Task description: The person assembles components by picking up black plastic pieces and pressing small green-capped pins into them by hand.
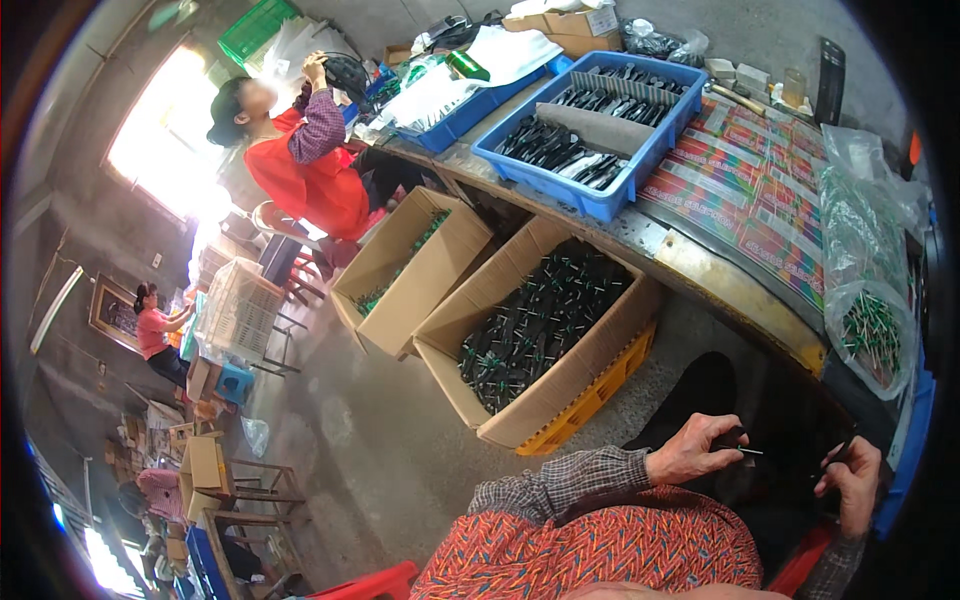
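Off worktop's front edge (716, 274): left hand (692, 452) pinches small dark piece (736, 438), pale pin (750, 451) projecting. Right hand (855, 487) curled; grasp cannot be told. Advise steady pinch, pin unobstructed.

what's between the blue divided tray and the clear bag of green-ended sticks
Flat, colourful printed cardboard lies between the blue tray and the clear bag, as the head view shows.
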`<action>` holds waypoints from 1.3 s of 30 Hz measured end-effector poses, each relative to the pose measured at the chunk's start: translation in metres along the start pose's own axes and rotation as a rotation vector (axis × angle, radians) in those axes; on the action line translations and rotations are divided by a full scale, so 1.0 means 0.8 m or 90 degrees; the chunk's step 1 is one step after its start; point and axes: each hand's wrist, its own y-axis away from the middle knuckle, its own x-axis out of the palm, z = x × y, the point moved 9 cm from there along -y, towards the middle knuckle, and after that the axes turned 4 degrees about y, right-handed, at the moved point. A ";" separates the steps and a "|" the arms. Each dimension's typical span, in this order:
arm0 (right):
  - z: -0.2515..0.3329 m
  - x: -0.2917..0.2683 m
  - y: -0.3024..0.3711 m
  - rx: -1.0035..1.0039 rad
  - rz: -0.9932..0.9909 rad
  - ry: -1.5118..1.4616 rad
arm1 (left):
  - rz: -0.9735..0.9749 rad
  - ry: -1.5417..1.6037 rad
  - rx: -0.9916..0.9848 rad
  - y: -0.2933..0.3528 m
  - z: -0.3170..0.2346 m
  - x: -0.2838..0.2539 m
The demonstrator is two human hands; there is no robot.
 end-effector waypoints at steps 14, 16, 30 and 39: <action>0.011 0.023 0.005 0.042 -0.059 -0.020 | 0.007 0.002 -0.098 -0.006 -0.017 0.002; 0.009 0.031 -0.005 0.035 -0.015 -0.013 | -0.019 -0.031 -0.067 -0.006 -0.020 -0.006; -0.046 0.050 0.003 0.071 0.067 -0.315 | 0.060 0.098 -0.178 -0.016 0.009 0.030; -0.063 0.053 -0.005 0.019 0.072 -0.309 | 0.084 0.110 -0.166 -0.035 0.011 0.048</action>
